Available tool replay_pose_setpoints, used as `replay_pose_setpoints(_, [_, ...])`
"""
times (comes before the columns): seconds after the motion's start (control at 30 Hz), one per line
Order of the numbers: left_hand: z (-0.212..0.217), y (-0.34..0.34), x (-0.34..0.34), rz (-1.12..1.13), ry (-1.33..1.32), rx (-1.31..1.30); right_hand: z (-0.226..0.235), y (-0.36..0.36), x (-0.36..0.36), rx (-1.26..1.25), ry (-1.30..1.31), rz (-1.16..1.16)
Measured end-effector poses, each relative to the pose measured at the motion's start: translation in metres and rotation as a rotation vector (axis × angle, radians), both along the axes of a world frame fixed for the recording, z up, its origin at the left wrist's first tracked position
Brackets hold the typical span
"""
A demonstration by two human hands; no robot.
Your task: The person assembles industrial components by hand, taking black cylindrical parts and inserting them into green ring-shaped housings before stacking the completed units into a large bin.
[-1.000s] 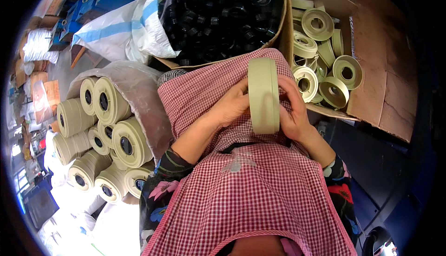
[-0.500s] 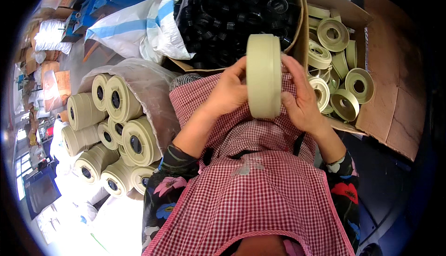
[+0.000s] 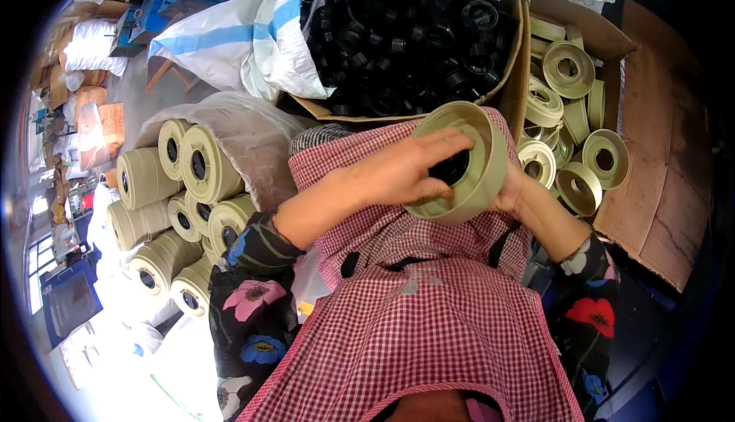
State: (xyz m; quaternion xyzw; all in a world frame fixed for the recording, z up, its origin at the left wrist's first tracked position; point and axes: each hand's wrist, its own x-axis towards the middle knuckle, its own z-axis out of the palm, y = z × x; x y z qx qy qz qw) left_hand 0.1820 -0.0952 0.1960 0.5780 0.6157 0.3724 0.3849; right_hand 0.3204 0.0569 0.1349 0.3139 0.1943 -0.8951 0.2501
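A beige, cup-shaped plastic ring (image 3: 484,163) is held above my lap, its open side tilted up toward me. A black round fitting (image 3: 450,168) shows at its centre. My left hand (image 3: 413,163) reaches over the near rim from the left, thumb and fingers closed about the black fitting inside. From the right, my right hand (image 3: 508,191) grips the ring from behind and below; most of its fingers are hidden by the ring.
A carton of black plastic fittings (image 3: 406,39) stands ahead, a white bag (image 3: 237,47) over its left edge. At right, an open cardboard box (image 3: 660,146) holds loose beige rings (image 3: 568,70). Stacked beige rings with black centres (image 3: 207,163) lie in a clear bag at left.
The ring has turned from edge-on to open side toward me. My left hand has moved from its outer side into its opening; my right hand has shifted behind and under it.
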Motion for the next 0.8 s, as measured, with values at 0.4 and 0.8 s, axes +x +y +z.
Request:
replay_pose_setpoints(0.4, [-0.056,-0.017,-0.117,0.410,0.739,-0.397,-0.044,0.100,-0.019,1.733,0.283,-0.268])
replay_pose_setpoints(0.8, [-0.145,0.133,-0.109,0.387,1.047,-0.003,-0.159,0.168,0.038,2.321,-0.204,0.771])
